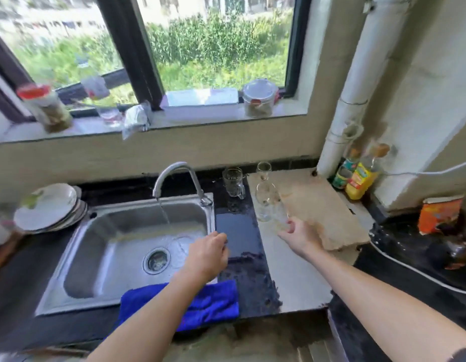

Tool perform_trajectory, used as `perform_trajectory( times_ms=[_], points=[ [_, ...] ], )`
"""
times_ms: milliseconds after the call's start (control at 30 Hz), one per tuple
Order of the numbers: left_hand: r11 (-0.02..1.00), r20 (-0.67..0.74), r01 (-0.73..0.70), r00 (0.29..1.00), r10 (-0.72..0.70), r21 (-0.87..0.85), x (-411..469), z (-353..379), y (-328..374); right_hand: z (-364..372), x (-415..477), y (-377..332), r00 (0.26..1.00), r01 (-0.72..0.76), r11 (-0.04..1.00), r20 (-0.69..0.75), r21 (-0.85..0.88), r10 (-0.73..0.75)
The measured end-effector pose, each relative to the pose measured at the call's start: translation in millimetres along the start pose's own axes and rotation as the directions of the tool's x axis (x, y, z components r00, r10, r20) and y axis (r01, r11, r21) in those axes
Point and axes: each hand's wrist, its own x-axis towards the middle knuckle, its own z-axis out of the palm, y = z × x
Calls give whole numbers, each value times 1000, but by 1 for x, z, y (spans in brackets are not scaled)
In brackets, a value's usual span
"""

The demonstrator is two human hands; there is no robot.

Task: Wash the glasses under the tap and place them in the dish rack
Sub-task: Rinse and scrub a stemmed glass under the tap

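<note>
Fingers (285,234) of right hand (301,237) touch a glass (280,215) beside the board's (318,205) edge.

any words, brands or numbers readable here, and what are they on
No text here can be read.
Label on the yellow bottle: too blurred.
Label on the green-labelled bottle: too blurred.
Print on the orange box: too blurred.
Label on the red-lidded jar: too blurred.

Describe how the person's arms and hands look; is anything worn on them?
The left hand and right hand are bare: no gloves, rings or watch show. Both forearms are uncovered; only a dark sleeve edge seems to show high on the right arm.
</note>
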Motion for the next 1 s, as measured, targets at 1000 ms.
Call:
perform_trajectory(
  times_ms=[1000],
  points=[
    [461, 356, 675, 715, -602, -576, 64, 34, -200, 142, 81, -203, 900, 86, 961, 394, 263, -189]
  ],
)
